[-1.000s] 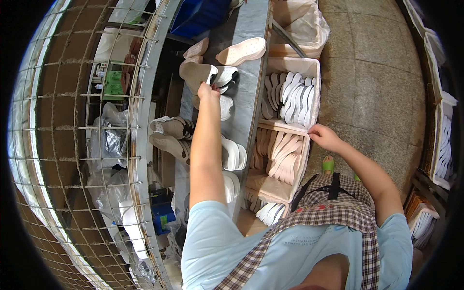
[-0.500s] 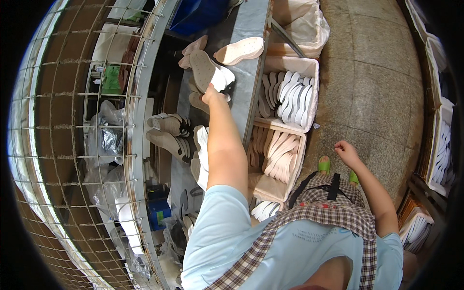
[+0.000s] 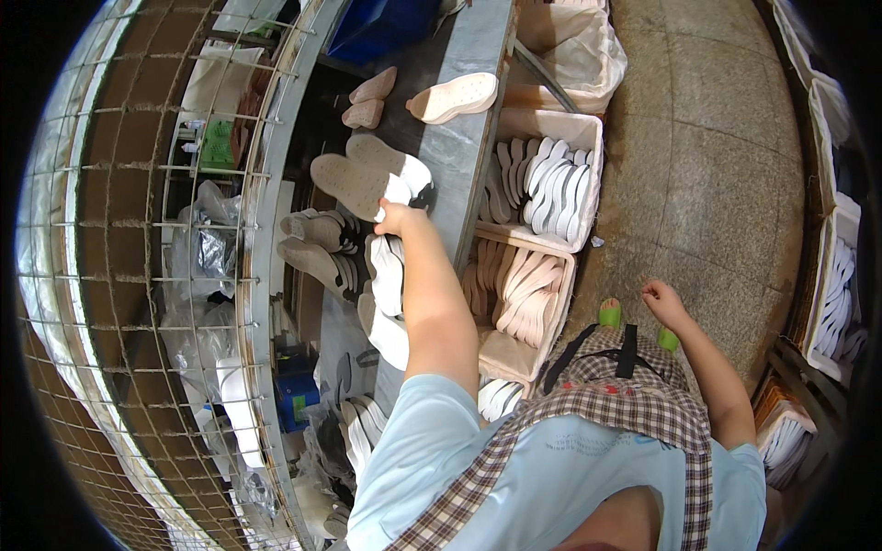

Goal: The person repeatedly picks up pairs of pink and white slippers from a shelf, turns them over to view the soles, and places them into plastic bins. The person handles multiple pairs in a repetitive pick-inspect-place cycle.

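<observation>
My left hand (image 3: 400, 220) is closed on the heel end of a shoe sole (image 3: 349, 184), grey-beige on its face with a white edge, over the metal bench. Just beyond it is another grey-and-white sole (image 3: 393, 158), partly covered by the held one. Nearer me on the bench stand white soles (image 3: 389, 275) and, to their left, a group of grey soles (image 3: 312, 250). A pale cream sole (image 3: 455, 97) lies alone farther off, near two small pinkish pieces (image 3: 369, 99). My right hand (image 3: 663, 305) hangs over the floor with its fingers curled, nothing visible in it.
To the right of the bench (image 3: 459, 174) stand lined baskets: one with white and grey soles (image 3: 556, 193), another with pinkish soles (image 3: 531, 298). A wire mesh (image 3: 138, 230) runs along the left. A blue bin (image 3: 381, 28) is at the far end. More baskets (image 3: 836, 294) line the right.
My left hand has drawn the held sole toward me and left, turning it; another sole beside it now shows more. My right hand has barely moved.
</observation>
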A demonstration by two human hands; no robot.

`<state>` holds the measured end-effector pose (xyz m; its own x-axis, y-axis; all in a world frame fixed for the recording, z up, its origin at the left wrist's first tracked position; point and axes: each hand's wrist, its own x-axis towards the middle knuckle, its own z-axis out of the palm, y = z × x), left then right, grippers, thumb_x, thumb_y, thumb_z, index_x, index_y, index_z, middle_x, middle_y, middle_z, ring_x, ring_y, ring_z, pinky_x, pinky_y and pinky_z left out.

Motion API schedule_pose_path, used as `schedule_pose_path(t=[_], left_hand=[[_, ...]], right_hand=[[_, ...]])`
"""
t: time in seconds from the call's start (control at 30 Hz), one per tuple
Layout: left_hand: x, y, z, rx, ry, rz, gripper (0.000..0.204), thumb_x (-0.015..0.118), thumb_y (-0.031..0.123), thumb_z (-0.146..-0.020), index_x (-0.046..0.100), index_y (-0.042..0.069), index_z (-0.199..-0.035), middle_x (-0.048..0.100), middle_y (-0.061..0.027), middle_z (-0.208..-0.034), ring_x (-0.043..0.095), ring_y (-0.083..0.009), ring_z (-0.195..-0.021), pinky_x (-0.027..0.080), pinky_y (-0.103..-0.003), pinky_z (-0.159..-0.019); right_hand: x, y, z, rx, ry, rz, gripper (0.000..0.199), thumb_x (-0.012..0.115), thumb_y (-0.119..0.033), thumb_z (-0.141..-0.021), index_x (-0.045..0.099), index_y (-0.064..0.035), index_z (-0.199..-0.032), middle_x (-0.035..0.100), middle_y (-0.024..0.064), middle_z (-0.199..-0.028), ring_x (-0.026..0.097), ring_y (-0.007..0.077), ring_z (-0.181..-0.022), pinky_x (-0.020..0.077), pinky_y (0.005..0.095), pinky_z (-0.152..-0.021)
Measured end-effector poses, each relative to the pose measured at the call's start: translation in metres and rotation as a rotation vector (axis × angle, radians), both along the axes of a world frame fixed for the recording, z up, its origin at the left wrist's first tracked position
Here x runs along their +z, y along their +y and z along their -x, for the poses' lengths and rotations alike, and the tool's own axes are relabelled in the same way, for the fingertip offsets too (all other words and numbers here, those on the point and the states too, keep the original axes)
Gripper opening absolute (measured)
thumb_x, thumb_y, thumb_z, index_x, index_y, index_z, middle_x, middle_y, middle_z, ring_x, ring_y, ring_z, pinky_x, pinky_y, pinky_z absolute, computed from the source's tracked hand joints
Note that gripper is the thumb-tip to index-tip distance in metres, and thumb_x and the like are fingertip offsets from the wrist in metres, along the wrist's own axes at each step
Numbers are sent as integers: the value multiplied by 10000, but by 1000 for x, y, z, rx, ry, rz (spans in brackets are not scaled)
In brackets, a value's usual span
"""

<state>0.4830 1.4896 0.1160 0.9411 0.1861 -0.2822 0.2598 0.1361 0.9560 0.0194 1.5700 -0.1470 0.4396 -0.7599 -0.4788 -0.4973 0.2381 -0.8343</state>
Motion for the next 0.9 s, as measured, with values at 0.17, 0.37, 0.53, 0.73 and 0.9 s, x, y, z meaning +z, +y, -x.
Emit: schedule_pose_path(t=[0.17,0.37,0.53,0.73,0.9], left_hand=[[-8,0,-13,14,136,173,696,620,256,-827,208,296,-1387,255,-123,-1448,320,-461,-1235,344,-664,-889],[-26,-9,-4,24,142,502,736,606,151,-827,162,323,-1388,224,-82,-1458,296,-442,-1236,325,-699,-876],[-26,2,46,-86,102,563,707,606,154,-834,168,277,-1376,247,-143,-1424,372,-444,-1175,360,-701,-834],[-18,79,101,-506,300,690,596,543,170,-882,186,248,-1352,259,-141,-1408,342,-420,-1204,338,-709,-849],[-13,144,152,-737,353,621,576,511,234,-910,180,271,-1380,281,-117,-1403,356,-392,-1222,386,-657,-850]], right_hand=[[-8,9,14,7,42,-11,209,558,-162,-850,587,-6,-986,622,112,-896,601,233,-826,478,358,-732],[7,-4,-1,-17,-42,-43,244,590,-184,-836,585,-11,-1008,621,106,-892,596,202,-838,475,335,-741],[57,-45,-70,25,-335,25,368,630,-261,-838,563,-5,-1094,613,94,-976,576,177,-891,462,304,-775],[145,-95,-178,-42,-636,-432,662,536,-512,-866,437,-4,-1280,563,121,-1158,502,220,-1107,372,410,-958],[186,-111,-237,-39,-993,-1072,641,494,-502,-886,461,12,-1268,558,164,-1203,544,255,-1105,401,409,-980]])
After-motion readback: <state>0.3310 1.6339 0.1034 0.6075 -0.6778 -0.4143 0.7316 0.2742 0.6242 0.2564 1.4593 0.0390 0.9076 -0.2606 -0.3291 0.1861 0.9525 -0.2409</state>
